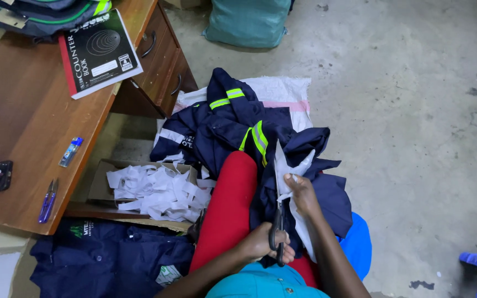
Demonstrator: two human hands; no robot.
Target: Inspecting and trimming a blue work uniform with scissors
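Gripping scissors, left hand closed on handles; right hand pinches white strip above blades.

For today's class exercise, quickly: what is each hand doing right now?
Left hand: closed on the scissors.
Right hand: pinching the white strip.

Scissors: dark matt handles, dull metal blades, cutting a thin white sheet that could be paper or stiff cloth; navy workwear is matt woven cloth with glossy yellow-and-silver reflective tape. Desk is smooth reddish-brown wood with a slight sheen, notebook has a glossy card cover, white scraps sit in a plain matt cardboard box. Floor is rough, stained concrete.
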